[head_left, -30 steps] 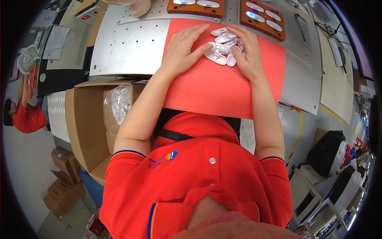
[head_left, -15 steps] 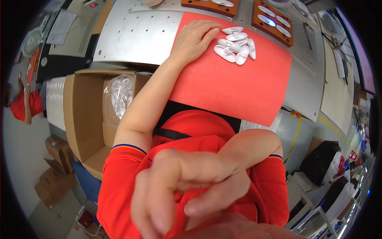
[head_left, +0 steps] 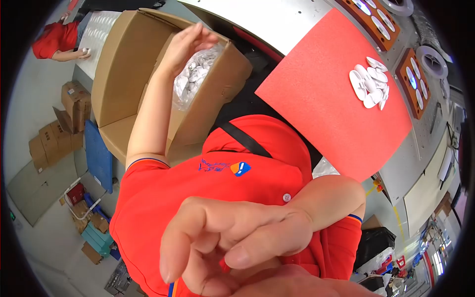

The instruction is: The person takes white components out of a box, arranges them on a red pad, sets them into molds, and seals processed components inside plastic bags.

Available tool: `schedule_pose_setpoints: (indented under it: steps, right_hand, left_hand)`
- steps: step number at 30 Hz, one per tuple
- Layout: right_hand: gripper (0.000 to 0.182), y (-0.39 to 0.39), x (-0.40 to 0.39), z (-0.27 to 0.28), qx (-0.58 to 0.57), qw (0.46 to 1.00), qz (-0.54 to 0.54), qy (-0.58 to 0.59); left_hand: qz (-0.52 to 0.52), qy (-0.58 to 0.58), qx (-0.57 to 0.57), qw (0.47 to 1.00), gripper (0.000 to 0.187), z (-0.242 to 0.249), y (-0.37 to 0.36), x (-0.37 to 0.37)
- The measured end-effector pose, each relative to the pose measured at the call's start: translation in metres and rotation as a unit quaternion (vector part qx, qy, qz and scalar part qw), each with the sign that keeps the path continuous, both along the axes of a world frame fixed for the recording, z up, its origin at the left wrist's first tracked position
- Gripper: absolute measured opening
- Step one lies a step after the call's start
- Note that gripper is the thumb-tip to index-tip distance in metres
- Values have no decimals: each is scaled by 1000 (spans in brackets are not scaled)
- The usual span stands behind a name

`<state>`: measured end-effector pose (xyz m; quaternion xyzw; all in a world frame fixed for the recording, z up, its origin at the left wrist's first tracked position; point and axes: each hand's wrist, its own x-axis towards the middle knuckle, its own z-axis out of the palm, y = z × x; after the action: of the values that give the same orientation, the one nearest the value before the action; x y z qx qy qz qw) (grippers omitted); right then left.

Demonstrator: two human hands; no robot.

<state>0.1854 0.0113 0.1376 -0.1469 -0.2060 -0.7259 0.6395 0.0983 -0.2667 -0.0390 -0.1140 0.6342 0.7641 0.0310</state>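
Observation:
My left hand (head_left: 190,45) hangs over the open cardboard box (head_left: 111,79), fingers stretched out and slightly smeared, nothing seen in it. Below it in the box lies a clear plastic bag (head_left: 194,74) full of small white plastic pieces. My right hand (head_left: 237,242) is raised close to the camera, its fingers loosely curled and thumb apart, with nothing visible between them. On the red mat (head_left: 321,99) at the right sits a small heap of oval white plastic shells (head_left: 368,81), apart from both hands.
Brown fixtures (head_left: 414,84) with white oval pieces stand on the perforated metal table (head_left: 297,15); one piece glows blue. A co-worker (head_left: 57,39) in red works at the far left. Cartons (head_left: 52,138) and a blue panel (head_left: 99,156) stand on the left floor.
My left hand has left the red mat beside the white shells and moved left over the box. The view has turned left. My right hand stays near the camera, its fingers slightly more spread.

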Motion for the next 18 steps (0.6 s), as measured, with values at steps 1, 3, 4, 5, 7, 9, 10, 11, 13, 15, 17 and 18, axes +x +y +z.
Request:
schedule_pose_setpoints:
  steps: [1,3,4,5,7,9,10,11,13,15,17,18]
  right_hand:
    - [49,-2,-2,2,3,1000,-16,1]
    - [50,-5,-3,5,5,999,-34,-1]
    - [50,-6,-3,6,17,999,-33,-13]
    - [50,-7,-3,6,29,999,-32,-23]
    - [48,-12,-4,2,20,1000,-13,-12]
    - [46,-15,-3,-3,18,1000,4,-1]
    - [45,-17,-2,-6,15,1000,9,11]
    - [43,-19,-2,-8,11,1000,16,22]
    - [42,-22,-4,-4,8,999,-34,17]
    - [41,-22,-3,-1,1,996,-84,11]
    - [32,-21,-2,2,123,973,-193,-37]
    - [20,-13,-8,11,188,956,-206,-87]
  left_hand:
    - [-7,-81,-70,994,38,-22,-23,7]
    - [-44,-197,-167,965,36,-49,-39,23]
    - [-73,-250,-201,944,37,-68,-41,29]
    - [-145,-278,-273,909,39,-88,-45,34]
    - [-231,-48,-574,784,47,-137,-48,50]
    - [-316,-80,-636,700,55,-153,-30,51]
    - [-392,-110,-692,596,65,-149,-16,46]
    - [-391,-110,-692,597,65,-153,-11,41]
    - [-434,-186,-681,560,72,-166,-10,35]
    - [-392,-198,-651,620,72,-173,-23,39]
    - [-344,-208,-622,672,72,-182,-32,43]
    - [-347,-163,-634,671,69,-189,-35,48]
